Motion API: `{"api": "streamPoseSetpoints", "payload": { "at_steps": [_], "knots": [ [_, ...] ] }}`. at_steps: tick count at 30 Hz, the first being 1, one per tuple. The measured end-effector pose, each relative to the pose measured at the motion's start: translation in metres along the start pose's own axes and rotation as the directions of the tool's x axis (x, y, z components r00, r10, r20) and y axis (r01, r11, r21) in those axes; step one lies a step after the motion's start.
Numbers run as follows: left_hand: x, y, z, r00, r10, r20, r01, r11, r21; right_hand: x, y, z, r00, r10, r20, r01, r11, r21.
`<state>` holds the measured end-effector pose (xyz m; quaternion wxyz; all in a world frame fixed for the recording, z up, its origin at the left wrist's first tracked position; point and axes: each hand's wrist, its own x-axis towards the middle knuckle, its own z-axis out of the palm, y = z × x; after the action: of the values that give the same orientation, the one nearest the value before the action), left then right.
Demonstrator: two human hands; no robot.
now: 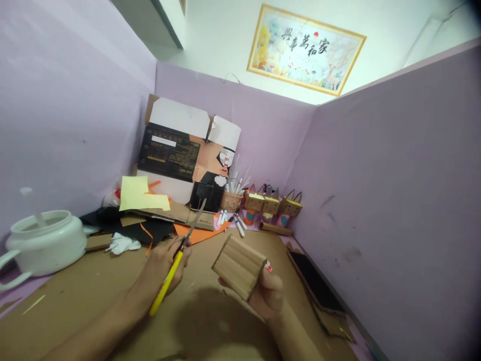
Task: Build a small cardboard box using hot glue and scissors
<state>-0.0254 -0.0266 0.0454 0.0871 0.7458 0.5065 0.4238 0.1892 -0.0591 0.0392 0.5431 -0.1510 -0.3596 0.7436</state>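
My left hand (165, 265) is closed around a pair of scissors (171, 283), seen nearly edge-on. Its yellow handle slants toward me, and the pointed metal blade tilts up and away. To its right, my right hand (268, 296) grips a small squarish piece of brown corrugated cardboard (240, 265) by its right and lower edges, raised above the table. A bit of red and white print shows at the cardboard's right edge. The blade and the cardboard are apart. Fingers behind the cardboard are partly hidden.
Brown cardboard (203, 311) covers the table. A white pot (47, 245) stands left, near crumpled tissue (123, 243) and yellow paper (135, 193). At the back are a flattened printed box (169, 150), a pen holder (232, 200) and cardboard figures (270, 204). A dark phone-like slab (317, 281) lies right.
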Motion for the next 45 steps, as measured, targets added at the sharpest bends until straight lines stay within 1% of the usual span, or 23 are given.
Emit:
{"api": "streamPoseSetpoints", "payload": {
  "at_steps": [3, 5, 8, 11, 14, 17, 19, 20, 21, 23, 25, 26, 27, 29, 31, 32, 33, 35, 36, 38, 41, 43, 45],
  "knots": [
    [-0.003, -0.006, 0.007, 0.999, -0.017, 0.046, 0.022, 0.995, -0.102, 0.0, 0.0, -0.008, 1.0, 0.02, -0.004, -0.02, 0.999, 0.029],
    [-0.006, -0.01, 0.014, 0.999, -0.013, 0.035, 0.019, 0.984, -0.18, 0.0, 0.001, -0.014, 1.0, 0.02, -0.022, -0.019, 1.0, 0.013],
    [-0.008, -0.011, 0.02, 0.999, -0.032, 0.01, 0.033, 0.968, -0.249, 0.0, 0.004, -0.019, 0.999, -0.03, -0.041, 0.028, 0.998, -0.059],
    [-0.009, -0.006, 0.016, 0.993, -0.081, 0.089, 0.107, 0.928, -0.357, 0.001, 0.004, -0.015, 0.997, -0.067, -0.048, 0.06, 0.989, -0.132],
    [-0.009, -0.001, 0.011, 0.975, -0.131, 0.18, 0.21, 0.808, -0.55, 0.001, 0.003, -0.009, 0.994, -0.085, -0.071, 0.07, 0.979, -0.191],
    [-0.01, 0.002, 0.016, 0.942, -0.202, 0.269, 0.336, 0.599, -0.727, 0.002, 0.004, -0.005, 0.989, -0.142, -0.035, 0.124, 0.943, -0.308],
    [-0.012, 0.004, 0.023, 0.915, -0.202, 0.35, 0.404, 0.468, -0.786, 0.005, 0.007, -0.004, 0.985, -0.173, 0.008, 0.162, 0.905, -0.394],
    [-0.013, 0.005, 0.027, 0.905, -0.188, 0.382, 0.425, 0.429, -0.797, 0.006, 0.009, -0.005, 0.981, -0.192, 0.022, 0.182, 0.879, -0.44],
    [-0.015, 0.007, 0.03, 0.904, -0.177, 0.39, 0.428, 0.414, -0.804, 0.008, 0.011, -0.006, 0.974, -0.222, 0.03, 0.209, 0.849, -0.486],
    [-0.018, 0.012, 0.032, 0.916, -0.162, 0.366, 0.4, 0.415, -0.817, 0.01, 0.017, -0.008, 0.952, -0.303, 0.044, 0.274, 0.779, -0.564],
    [-0.021, 0.017, 0.031, 0.932, -0.111, 0.345, 0.359, 0.418, -0.834, 0.012, 0.024, -0.013, 0.923, -0.382, 0.053, 0.331, 0.714, -0.617],
    [-0.021, 0.02, 0.029, 0.936, -0.095, 0.339, 0.346, 0.425, -0.837, 0.012, 0.027, -0.015, 0.913, -0.405, 0.055, 0.347, 0.698, -0.627],
    [-0.021, 0.022, 0.027, 0.937, -0.082, 0.34, 0.341, 0.434, -0.834, 0.012, 0.03, -0.016, 0.914, -0.401, 0.063, 0.35, 0.699, -0.624],
    [-0.019, 0.023, 0.023, 0.936, -0.086, 0.34, 0.341, 0.449, -0.826, 0.011, 0.032, -0.018, 0.936, -0.339, 0.091, 0.328, 0.753, -0.57],
    [-0.016, 0.022, 0.018, 0.943, -0.092, 0.319, 0.323, 0.48, -0.815, 0.011, 0.03, -0.016, 0.955, -0.281, 0.1, 0.295, 0.843, -0.451],
    [-0.014, 0.022, 0.016, 0.949, -0.091, 0.302, 0.304, 0.519, -0.799, 0.01, 0.028, -0.014, 0.962, -0.263, 0.075, 0.271, 0.884, -0.38],
    [-0.013, 0.022, 0.014, 0.956, -0.086, 0.281, 0.278, 0.574, -0.77, 0.01, 0.026, -0.011, 0.968, -0.249, 0.022, 0.243, 0.918, -0.315],
    [-0.012, 0.023, 0.01, 0.964, -0.043, 0.264, 0.217, 0.706, -0.675, 0.008, 0.022, -0.006, 0.982, -0.163, -0.097, 0.14, 0.968, -0.21],
    [-0.012, 0.025, 0.008, 0.962, -0.01, 0.272, 0.185, 0.758, -0.625, 0.008, 0.02, -0.003, 0.985, -0.109, -0.136, 0.084, 0.982, -0.171],
    [-0.013, 0.031, 0.005, 0.953, 0.058, 0.298, 0.127, 0.816, -0.564, 0.006, 0.018, 0.0, 0.986, -0.009, -0.167, -0.013, 0.991, -0.13],
    [-0.014, 0.036, 0.002, 0.94, 0.111, 0.322, 0.087, 0.835, -0.543, 0.004, 0.016, 0.001, 0.985, 0.1, -0.143, -0.117, 0.986, -0.121],
    [-0.013, 0.035, 0.003, 0.945, 0.115, 0.306, 0.072, 0.839, -0.539, 0.004, 0.015, 0.001, 0.984, 0.128, -0.122, -0.141, 0.984, -0.108],
    [-0.012, 0.031, 0.005, 0.963, 0.104, 0.248, 0.04, 0.856, -0.515, 0.004, 0.015, 0.002, 0.987, 0.1, -0.126, -0.113, 0.988, -0.106]
  ]
}}
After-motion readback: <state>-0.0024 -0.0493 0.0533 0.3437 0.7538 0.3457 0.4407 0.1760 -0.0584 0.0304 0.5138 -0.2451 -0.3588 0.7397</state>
